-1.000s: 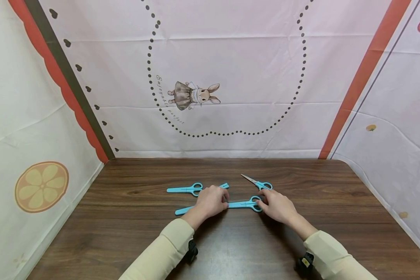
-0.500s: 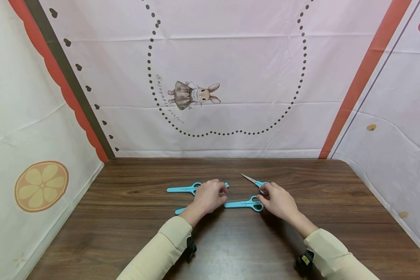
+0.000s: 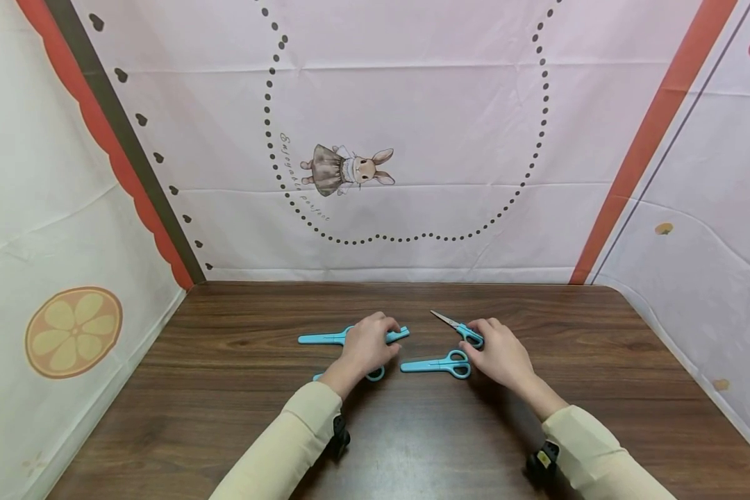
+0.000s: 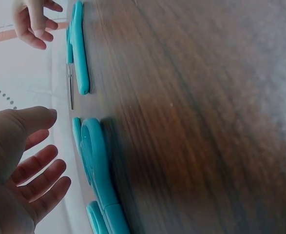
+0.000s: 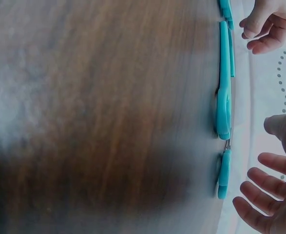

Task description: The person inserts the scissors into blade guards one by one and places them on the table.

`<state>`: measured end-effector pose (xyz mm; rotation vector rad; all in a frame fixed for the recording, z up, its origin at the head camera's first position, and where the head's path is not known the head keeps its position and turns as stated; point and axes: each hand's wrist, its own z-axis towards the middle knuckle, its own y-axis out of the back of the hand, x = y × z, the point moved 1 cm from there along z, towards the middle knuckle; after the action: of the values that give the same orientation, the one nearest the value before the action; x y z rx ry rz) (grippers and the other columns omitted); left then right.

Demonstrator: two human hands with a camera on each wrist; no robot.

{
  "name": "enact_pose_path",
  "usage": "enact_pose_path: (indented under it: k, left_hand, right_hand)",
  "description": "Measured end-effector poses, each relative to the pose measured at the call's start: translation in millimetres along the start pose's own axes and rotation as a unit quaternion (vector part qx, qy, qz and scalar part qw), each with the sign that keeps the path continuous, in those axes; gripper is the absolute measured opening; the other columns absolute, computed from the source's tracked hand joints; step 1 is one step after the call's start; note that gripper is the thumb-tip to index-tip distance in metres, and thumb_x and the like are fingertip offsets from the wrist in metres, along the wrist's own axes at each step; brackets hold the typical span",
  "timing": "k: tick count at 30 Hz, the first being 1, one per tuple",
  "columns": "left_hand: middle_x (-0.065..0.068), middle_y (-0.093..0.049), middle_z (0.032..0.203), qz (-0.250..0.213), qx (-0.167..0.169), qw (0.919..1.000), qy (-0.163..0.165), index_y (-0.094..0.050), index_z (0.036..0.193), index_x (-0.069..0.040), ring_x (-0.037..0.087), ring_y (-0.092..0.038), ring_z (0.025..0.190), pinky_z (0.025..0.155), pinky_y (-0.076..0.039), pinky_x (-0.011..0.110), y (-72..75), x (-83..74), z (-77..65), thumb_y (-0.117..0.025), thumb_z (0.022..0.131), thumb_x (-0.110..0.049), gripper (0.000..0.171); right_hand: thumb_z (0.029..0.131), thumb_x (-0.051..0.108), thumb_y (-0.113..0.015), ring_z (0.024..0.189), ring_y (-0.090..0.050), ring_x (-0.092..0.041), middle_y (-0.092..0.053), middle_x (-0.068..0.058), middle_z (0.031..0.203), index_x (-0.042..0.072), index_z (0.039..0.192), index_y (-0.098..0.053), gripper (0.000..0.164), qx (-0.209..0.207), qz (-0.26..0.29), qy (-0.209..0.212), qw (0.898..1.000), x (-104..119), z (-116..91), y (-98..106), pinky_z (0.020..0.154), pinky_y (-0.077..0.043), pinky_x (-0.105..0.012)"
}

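Note:
My left hand hovers with relaxed fingers over blue scissors; in the left wrist view the same hand holds nothing. Beneath it lie front-left scissors, mostly hidden, and a blue sheath-like piece. Behind it to the left lie sheathed scissors, their handle partly covered. My right hand is just right of bare-bladed scissors and above the handle end of more sheathed scissors. In the right wrist view the right hand's fingers are spread and apart from the bare scissors' handle.
The scissors lie on a brown wood-grain table. A patterned white cloth with a printed rabbit hangs behind the table and along both sides.
My left hand has moved back and left, off the front-right scissors' sheath tip, uncovering the front-left scissors' handle. My right hand has shifted slightly back, its fingers beside the bare scissors' handle.

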<state>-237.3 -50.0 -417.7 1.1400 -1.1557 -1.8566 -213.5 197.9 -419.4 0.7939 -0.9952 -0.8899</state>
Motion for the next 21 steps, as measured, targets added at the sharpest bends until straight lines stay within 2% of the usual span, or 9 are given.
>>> enact_pose_path:
  k: [10,21]
  left_hand:
    - [-0.001,-0.060,0.097,-0.006,0.027,0.9990,0.035,-0.066,0.105,-0.018,0.014,-0.059,0.083,0.066,-0.047,0.029,-3.0,7.2,6.1,-0.073,0.079,-0.030,0.029]
    - [-0.002,-0.059,0.094,0.002,0.041,0.9983,0.042,-0.065,0.103,-0.016,0.015,-0.058,0.084,0.067,-0.047,0.029,-4.5,10.1,13.8,-0.072,0.079,-0.030,0.029]
  right_hand:
    - [0.082,0.032,-0.067,0.096,-0.056,-0.035,-0.057,-0.018,0.109,0.004,0.116,-0.059,0.045,0.009,0.004,-0.014,1.000,-4.9,3.6,0.8,0.074,-0.046,-0.049]
    - [0.081,0.033,-0.068,0.095,-0.055,-0.038,-0.055,-0.022,0.111,0.003,0.121,-0.055,0.052,0.012,0.006,-0.033,0.999,-12.5,8.6,-0.3,0.072,-0.044,-0.050]
